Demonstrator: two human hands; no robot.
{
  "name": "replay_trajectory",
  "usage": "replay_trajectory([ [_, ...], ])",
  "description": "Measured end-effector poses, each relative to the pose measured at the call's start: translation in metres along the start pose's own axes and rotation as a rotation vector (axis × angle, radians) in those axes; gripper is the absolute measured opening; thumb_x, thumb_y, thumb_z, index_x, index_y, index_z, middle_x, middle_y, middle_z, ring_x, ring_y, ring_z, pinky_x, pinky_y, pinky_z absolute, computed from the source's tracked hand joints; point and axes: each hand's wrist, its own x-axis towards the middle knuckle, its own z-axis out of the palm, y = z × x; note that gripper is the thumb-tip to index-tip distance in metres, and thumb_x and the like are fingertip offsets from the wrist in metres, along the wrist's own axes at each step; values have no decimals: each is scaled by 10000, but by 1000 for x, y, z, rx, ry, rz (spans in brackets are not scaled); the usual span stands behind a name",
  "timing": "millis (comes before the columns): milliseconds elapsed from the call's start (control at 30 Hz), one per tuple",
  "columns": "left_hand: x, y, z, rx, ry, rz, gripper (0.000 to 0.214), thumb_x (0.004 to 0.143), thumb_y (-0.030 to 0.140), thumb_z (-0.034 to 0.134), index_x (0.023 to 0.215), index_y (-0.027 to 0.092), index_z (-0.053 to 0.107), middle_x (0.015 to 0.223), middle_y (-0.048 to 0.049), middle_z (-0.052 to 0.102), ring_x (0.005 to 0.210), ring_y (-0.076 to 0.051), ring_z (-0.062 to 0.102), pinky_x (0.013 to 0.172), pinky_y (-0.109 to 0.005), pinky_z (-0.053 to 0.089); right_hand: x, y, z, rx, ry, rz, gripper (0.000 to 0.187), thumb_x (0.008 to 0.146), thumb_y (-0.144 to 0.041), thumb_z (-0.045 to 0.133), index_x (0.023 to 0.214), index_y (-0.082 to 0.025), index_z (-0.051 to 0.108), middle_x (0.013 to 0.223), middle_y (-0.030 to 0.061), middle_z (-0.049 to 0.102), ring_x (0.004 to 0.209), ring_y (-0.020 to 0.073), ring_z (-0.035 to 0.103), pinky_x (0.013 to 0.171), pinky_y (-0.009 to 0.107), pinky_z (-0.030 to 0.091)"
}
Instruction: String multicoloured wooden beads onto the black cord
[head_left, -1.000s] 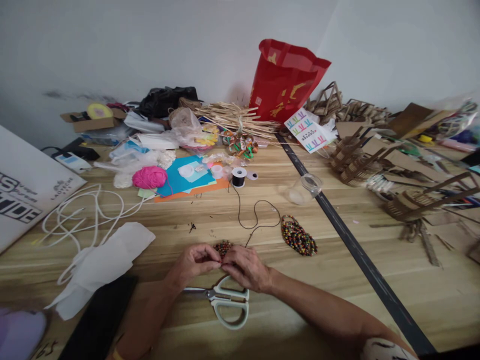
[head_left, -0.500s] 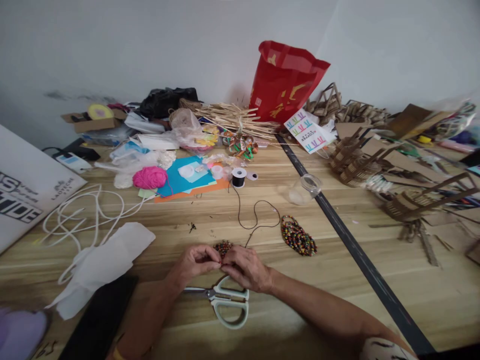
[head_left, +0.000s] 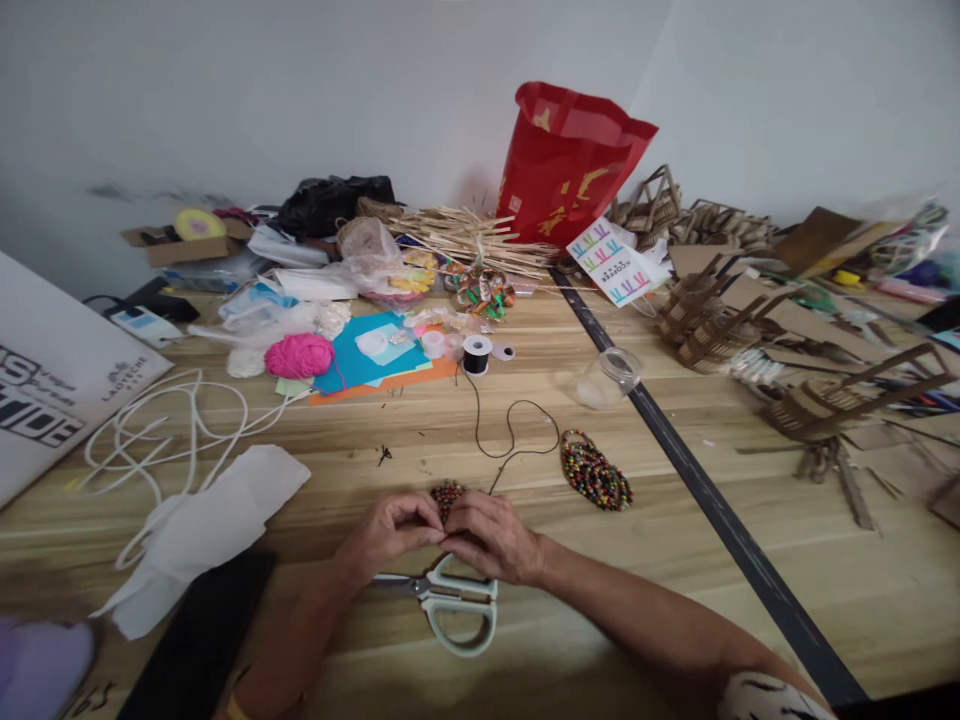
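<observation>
My left hand (head_left: 401, 530) and my right hand (head_left: 491, 535) meet fingertip to fingertip above the table, both in a pinch. A thin black cord (head_left: 512, 452) runs from a black spool (head_left: 476, 355) and disappears behind my right hand, which appears to grip it. What lies between my left fingertips is too small to make out. Just beyond the fingers sits a bunch of small multicoloured beads (head_left: 445, 494), partly covered by them. Scissors with pale green handles (head_left: 459, 605) lie below my hands. To the right rests a coil of beaded strings (head_left: 596, 472).
A clear plastic jar (head_left: 609, 378) lies beside a dark strip (head_left: 694, 478) across the table. Pink yarn (head_left: 300, 355), white cable (head_left: 196, 430) and white paper (head_left: 217, 530) are at left. Small woven baskets (head_left: 814, 405) stand right; a red bag (head_left: 570, 165) stands behind.
My left fingertips have shifted very slightly right, closer against my right fingers. The cord, scissors and beaded coil look almost the same.
</observation>
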Motion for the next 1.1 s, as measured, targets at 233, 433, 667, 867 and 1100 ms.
replay_trajectory([
  [233, -1, 1, -2, 19, 0, 4, 218, 687, 331, 716, 631, 137, 634, 681, -14, 589, 664, -145, 528, 653, -250, 414, -4, 1, 1, 21, 2, -17, 83, 822, -223, 513, 877, -186, 463, 828, 72, 575, 774, 172, 554, 650, 272, 459],
  [433, -4, 5, -3, 11, -1, 11, 230, 700, 348, 708, 651, 139, 628, 698, -19, 586, 696, -153, 528, 665, -252, 409, -7, 2, 1, 47, 6, -13, 203, 777, -357, 521, 816, -196, 403, 789, 69, 537, 756, 189, 540, 639, 301, 447],
  [667, -4, 5, -1, -5, -19, 29, 212, 695, 322, 713, 639, 140, 623, 699, -18, 575, 700, -153, 530, 675, -253, 411, -5, 2, 1, 74, 8, 15, 194, 822, -330, 544, 899, -181, 447, 800, 67, 578, 750, 174, 551, 662, 296, 465],
  [867, -3, 2, -2, 20, -28, 51, 191, 702, 308, 702, 651, 143, 621, 704, -17, 573, 700, -153, 532, 681, -255, 415, -1, -1, 2, 96, 27, 2, 81, 869, -241, 529, 886, -178, 481, 762, 47, 608, 693, 149, 541, 632, 257, 445],
  [1100, -4, 6, -3, 42, 9, 28, 187, 717, 301, 688, 656, 140, 615, 712, -20, 591, 708, -155, 540, 679, -252, 416, 1, -2, -1, 125, -40, 64, 62, 905, -190, 492, 893, -164, 547, 781, 58, 617, 725, 146, 550, 654, 248, 445],
])
